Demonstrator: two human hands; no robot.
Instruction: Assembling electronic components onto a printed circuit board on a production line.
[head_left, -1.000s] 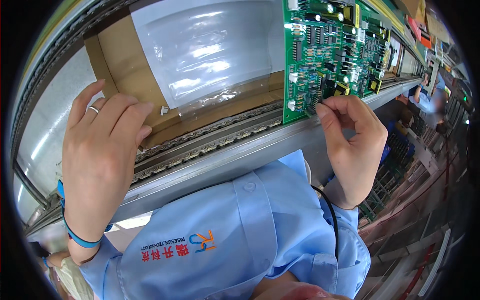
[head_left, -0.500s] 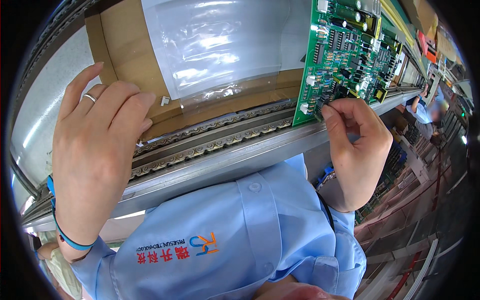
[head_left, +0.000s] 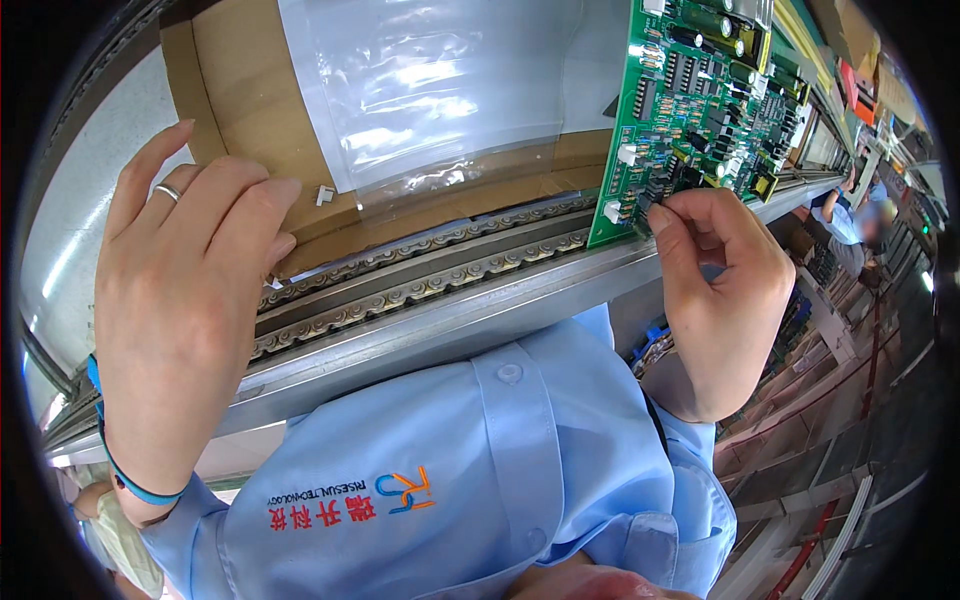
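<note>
My left hand (head_left: 190, 270), with a ring and a blue wrist strap, is over the near left corner of a shallow cardboard tray (head_left: 245, 80). Its fingers are bent and apart, with nothing visible between them. A small white plastic connector (head_left: 324, 195) lies on the tray just right of its fingertips. At the right, a green circuit board (head_left: 625, 150) crowded with components lies on the rails. My right hand (head_left: 725, 290) pinches a small dark component at the board's near edge, between thumb and forefinger. The fingertips partly hide that part.
Clear plastic bag sheets (head_left: 430, 90) cover much of the tray. A chain conveyor (head_left: 420, 285) with a metal rail runs along the near side, in front of my body. Farther right, another person in blue (head_left: 840, 220) stands by the line.
My left hand has shifted slightly left and my right hand slightly right. The right thumb and forefinger are still at the board's near edge.
</note>
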